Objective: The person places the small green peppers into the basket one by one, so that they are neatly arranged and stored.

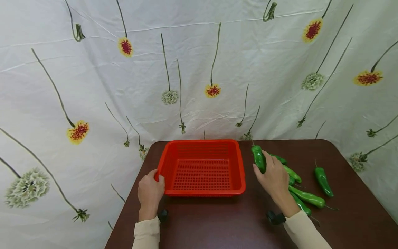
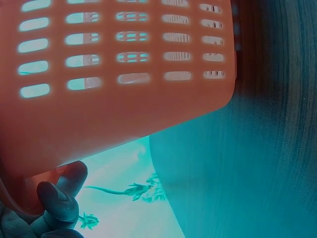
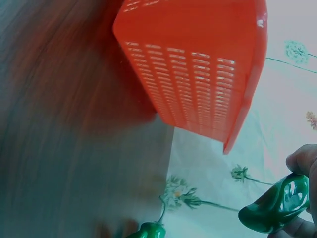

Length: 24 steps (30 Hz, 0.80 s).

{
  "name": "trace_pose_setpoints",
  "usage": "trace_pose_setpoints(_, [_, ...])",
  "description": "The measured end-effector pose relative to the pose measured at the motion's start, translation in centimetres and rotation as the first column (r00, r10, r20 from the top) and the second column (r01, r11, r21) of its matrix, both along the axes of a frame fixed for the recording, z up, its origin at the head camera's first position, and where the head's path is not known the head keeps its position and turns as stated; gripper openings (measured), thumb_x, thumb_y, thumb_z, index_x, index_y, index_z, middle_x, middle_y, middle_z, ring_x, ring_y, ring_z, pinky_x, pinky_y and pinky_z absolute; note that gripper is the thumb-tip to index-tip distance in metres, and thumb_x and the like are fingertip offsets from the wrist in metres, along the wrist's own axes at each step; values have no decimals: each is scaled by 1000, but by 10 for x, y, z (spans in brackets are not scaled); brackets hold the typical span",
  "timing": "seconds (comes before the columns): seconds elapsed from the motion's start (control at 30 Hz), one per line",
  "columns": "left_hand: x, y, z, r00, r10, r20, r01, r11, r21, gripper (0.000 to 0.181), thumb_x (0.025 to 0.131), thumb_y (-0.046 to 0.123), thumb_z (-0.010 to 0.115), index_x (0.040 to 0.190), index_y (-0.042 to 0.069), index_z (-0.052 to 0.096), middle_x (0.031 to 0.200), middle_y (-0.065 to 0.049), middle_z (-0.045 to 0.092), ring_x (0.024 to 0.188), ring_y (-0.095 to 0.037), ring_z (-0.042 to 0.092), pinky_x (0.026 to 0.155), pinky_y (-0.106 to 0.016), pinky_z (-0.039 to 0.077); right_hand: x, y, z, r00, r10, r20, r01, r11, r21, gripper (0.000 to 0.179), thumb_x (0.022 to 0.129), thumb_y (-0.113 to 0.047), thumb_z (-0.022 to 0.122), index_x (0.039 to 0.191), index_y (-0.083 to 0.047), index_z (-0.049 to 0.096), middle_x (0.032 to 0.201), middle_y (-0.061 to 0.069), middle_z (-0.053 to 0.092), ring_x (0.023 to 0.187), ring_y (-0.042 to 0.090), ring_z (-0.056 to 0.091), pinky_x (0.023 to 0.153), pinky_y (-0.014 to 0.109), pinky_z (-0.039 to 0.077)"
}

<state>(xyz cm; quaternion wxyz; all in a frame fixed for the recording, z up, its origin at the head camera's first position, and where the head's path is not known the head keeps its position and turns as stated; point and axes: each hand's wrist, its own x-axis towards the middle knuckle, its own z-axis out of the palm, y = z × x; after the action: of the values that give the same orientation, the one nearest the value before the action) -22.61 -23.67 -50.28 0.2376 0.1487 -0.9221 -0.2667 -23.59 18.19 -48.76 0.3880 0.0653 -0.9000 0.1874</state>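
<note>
A red plastic basket point(image 1: 202, 192) with slotted sides stands on the dark table, its inside bare in the head view. My left hand point(image 1: 150, 191) grips its left rim, and the left wrist view has the curled fingers point(image 2: 64, 201) beneath that rim. To the right of the basket, my right hand point(image 1: 273, 176) holds a green pepper point(image 1: 258, 159) between thumb and fingers, raised over the table. The pepper's glossy tip point(image 3: 267, 218) shows beside the basket wall in the right wrist view. Several more green peppers point(image 1: 308, 197) lie in a loose group just right of this hand.
One green pepper point(image 1: 323, 181) lies apart near the table's right side. The brown table point(image 1: 214, 224) has rounded far corners. Behind it hangs a white cloth point(image 1: 199, 69) printed with flowers.
</note>
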Motion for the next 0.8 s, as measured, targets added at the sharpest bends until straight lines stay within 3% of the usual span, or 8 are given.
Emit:
trace_pose_setpoints(0.6, [0,-1,1,1000,-4,-2,4,1000,-8,38,93,23,61,123,3,70,103,-24,73,82,-38,70,71,-57,59,-7,-36,24,998,58,-18,-58,998,-18,58,82,-33,79,132,-8,62,111,18,70,84,34,68,58,46,58])
trace_pose_setpoints(0.8, [-1,0,1,1000,1,25,-1,1000,4,39,93,23,61,126,3,69,106,-23,73,84,-37,70,72,-56,59,-7,-47,30,996,85,-23,-85,996,-26,58,83,-32,79,133,-8,61,112,17,71,84,33,68,57,44,58])
